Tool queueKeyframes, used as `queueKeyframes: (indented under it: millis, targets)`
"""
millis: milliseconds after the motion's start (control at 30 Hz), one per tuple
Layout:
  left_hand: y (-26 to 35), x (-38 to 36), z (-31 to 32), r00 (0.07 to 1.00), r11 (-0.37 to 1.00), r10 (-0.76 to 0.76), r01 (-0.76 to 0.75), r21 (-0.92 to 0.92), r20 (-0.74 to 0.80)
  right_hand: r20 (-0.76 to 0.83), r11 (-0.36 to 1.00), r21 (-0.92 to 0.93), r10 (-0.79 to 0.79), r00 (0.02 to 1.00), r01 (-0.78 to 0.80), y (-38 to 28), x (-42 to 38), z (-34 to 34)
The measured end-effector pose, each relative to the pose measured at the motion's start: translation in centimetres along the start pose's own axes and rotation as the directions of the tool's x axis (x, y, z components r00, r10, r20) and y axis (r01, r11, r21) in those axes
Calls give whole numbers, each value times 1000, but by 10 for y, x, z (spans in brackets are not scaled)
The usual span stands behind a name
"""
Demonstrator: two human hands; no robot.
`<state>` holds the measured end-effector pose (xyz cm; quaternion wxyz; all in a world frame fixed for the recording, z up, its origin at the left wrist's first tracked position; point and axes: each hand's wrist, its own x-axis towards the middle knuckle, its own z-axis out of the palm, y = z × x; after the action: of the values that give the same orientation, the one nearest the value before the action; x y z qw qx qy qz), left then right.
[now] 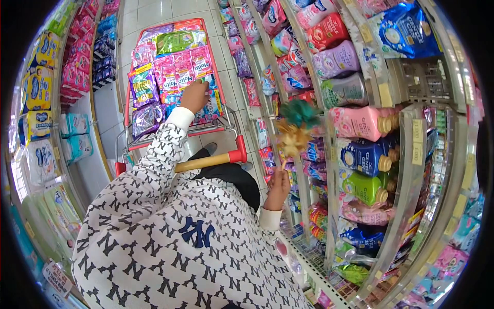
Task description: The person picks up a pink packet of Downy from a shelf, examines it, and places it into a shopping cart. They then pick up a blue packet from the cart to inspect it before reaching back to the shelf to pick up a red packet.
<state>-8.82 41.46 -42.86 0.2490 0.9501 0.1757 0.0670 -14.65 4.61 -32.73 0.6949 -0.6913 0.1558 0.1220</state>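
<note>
My left hand (195, 97) is over the shopping cart (205, 38), at the pink Molto packs (182, 67). Its fingers look curled; what they grip, if anything, is hidden. Down at the right, my right hand (279, 184) is closed round the thin handle of a feather duster (294, 138). Tan and green feathers, blurred, point up in front of the shelf of bagged and bottled products. Purple packs (146, 119) and a green pack (177, 42) lie in the cart with the Molto packs.
Shelves of Gentle Gen bottles (363, 157) and soft packs line the right side. On the left stand shelves with yellow packs (38, 92) and teal packs (77, 147). The cart's wooden-coloured handle (203, 162) crosses before my body, above the tiled floor (154, 11).
</note>
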Motion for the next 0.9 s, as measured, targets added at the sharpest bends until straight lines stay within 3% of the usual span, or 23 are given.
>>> queueKeyframes:
  millis: [133, 233, 300, 333, 367, 433, 467, 500, 600, 633, 733, 867, 900]
  targets:
    - [12, 1, -7, 999, 999, 16, -18, 39, 29, 100, 996, -84, -21, 995, 29, 1, 5, 3]
    - [13, -4, -13, 940, 974, -13, 89, -208, 341, 135, 994, -95, -46, 990, 60, -10, 13, 0]
    - [10, -14, -2, 988, 882, -70, 127, -454, 141, 139, 997, -66, -42, 989, 51, -16, 18, -1]
    - [10, -17, 2, 993, 814, -112, 116, -569, 42, 141, 998, -48, -42, 989, 50, -21, 19, 1]
    - [1, -18, -2, 967, 718, -173, 253, -649, 186, 146, 999, -17, -31, 989, 34, -27, 18, 3]
    - [29, -28, -43, 920, 129, -323, 277, -952, 224, 157, 999, 38, -28, 987, 22, -36, 16, 11]
    - [45, -36, -64, 884, -200, -377, 212, -957, 275, 166, 998, 65, -23, 986, 13, -40, 16, 15]
    - [53, -43, -80, 904, -374, -338, 128, -919, 263, 167, 997, 80, -29, 985, 16, -44, 14, 19]
    - [66, -58, -100, 961, -725, -155, 47, -688, 229, 196, 995, 82, -66, 978, 50, -52, 8, 37]
    - [62, -58, -94, 976, -837, -35, 89, -540, 214, 215, 995, 55, -92, 972, 82, -51, 8, 46]
    - [91, -69, -86, 981, -903, 125, 175, -392, 151, 289, 992, -16, -117, 950, 127, -61, 5, 56]
    - [128, -74, -99, 974, -914, 149, 202, -353, 172, 288, 998, 51, -41, 957, 27, -70, 4, 59]
    - [131, -75, -97, 973, -918, 149, 202, -342, 174, 301, 999, -10, -34, 953, 39, -68, 4, 59]
